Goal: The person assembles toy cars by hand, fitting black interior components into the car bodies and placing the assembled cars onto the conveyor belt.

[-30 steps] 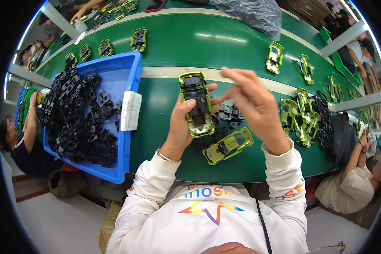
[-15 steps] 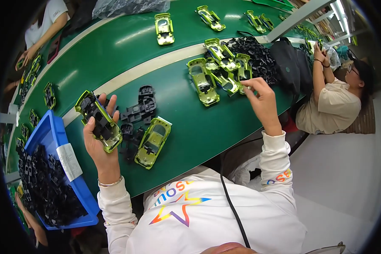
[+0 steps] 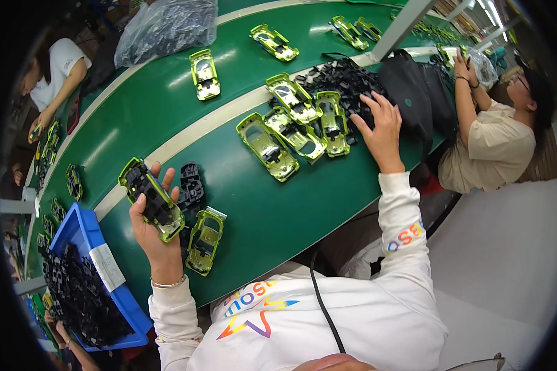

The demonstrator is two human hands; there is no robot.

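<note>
My left hand (image 3: 156, 246) grips a lime-green toy car body (image 3: 174, 227) with a black interior part (image 3: 150, 196) seated in it, underside up. Fingers apart, my right hand (image 3: 384, 137) hovers at the near edge of a heap of small black plastic parts (image 3: 343, 81); nothing shows in it. Just left of that hand, several green car bodies (image 3: 267, 149) lie bunched and overlapping. Beside my left hand another green car body (image 3: 205, 242) rests on the green table (image 3: 278, 213), with black interior parts (image 3: 192, 185) behind it, partly hidden by my fingers.
At the left stands a blue bin (image 3: 88, 227) full of black parts. Beyond a pale divider strip, a green belt (image 3: 130, 117) carries spaced car bodies. A black bag (image 3: 405, 93) lies right of the heap. Co-workers sit at right (image 3: 489, 136) and far left (image 3: 60, 71).
My right hand has left the bunched car bodies, moved to the black heap, and its pinched fingers have spread. My left hand keeps its car body. The whole view has shifted slightly.
</note>
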